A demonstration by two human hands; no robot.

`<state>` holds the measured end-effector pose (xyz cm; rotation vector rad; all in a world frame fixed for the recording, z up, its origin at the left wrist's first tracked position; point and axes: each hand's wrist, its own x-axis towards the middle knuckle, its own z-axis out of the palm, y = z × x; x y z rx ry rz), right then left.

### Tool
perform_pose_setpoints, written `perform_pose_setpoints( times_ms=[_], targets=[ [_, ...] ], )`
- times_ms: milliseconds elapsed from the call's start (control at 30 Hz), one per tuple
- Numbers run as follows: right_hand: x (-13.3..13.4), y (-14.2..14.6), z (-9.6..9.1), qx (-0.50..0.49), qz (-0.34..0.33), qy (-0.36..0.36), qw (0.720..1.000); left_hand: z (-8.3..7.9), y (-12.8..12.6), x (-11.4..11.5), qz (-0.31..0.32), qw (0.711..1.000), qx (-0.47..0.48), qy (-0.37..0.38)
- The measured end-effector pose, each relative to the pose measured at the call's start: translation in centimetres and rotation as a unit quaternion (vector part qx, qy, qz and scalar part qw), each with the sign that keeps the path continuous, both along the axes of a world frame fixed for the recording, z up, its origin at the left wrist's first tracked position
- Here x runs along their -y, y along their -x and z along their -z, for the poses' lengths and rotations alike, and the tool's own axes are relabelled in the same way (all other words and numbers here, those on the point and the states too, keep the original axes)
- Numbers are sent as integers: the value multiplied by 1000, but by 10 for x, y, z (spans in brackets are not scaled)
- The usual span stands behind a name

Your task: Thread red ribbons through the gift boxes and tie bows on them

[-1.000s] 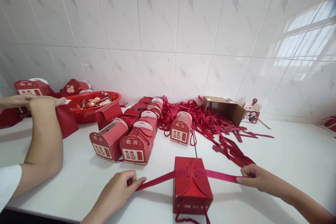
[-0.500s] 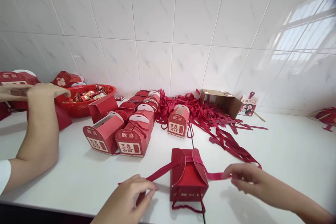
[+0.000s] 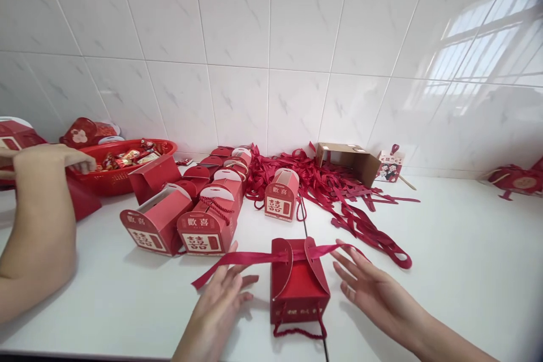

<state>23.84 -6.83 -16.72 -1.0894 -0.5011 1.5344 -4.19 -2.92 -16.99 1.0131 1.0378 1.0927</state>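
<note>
In front of me on the table stands a red gift box (image 3: 300,297), its two curved flaps folded toward each other on top. A dark red ribbon (image 3: 257,258) runs through slits in the flaps and reaches out to both sides. A twisted cord handle (image 3: 299,330) hangs at the box's near side. My left hand (image 3: 223,294) is left of the box, fingers spread, against the ribbon's left part. To the right, my right hand (image 3: 367,283) is open too, its fingertips at the ribbon's other end. Neither hand touches the box itself.
Several red boxes (image 3: 203,232) stand at left, and a single small box (image 3: 281,198) stands behind mine. A ribbon heap (image 3: 292,172) lies by a cardboard box (image 3: 354,161). Farther left are a red basket (image 3: 121,181) of sweets and another person's arm (image 3: 42,220).
Both hands have opened and shifted toward the box and away from me. The ribbon ends are higher and the ribbon lies straighter across the flaps. The view has turned slightly right.
</note>
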Motion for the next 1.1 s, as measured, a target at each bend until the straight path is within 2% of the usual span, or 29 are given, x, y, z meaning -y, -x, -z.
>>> perform_pose_setpoints(
  times_ms=[100,200,467,667,867,1100],
  targets=[
    [-8,-6,-7,43,82,-28,995,-10,0,-6,-80,990,112,0],
    [-14,-18,-19,93,126,-67,985,-21,6,-14,-132,981,143,-24],
    [-16,-21,-50,42,99,-165,980,-58,3,-22,-158,968,84,-173],
    [-20,-22,-64,98,104,-188,972,-81,-7,-30,-132,967,94,-199],
    [-27,-16,-92,98,129,-251,954,-110,-25,-41,-110,952,110,-266],
    [-34,-3,-119,149,135,-335,921,-139,-51,-45,-29,945,89,-314]
  ],
)
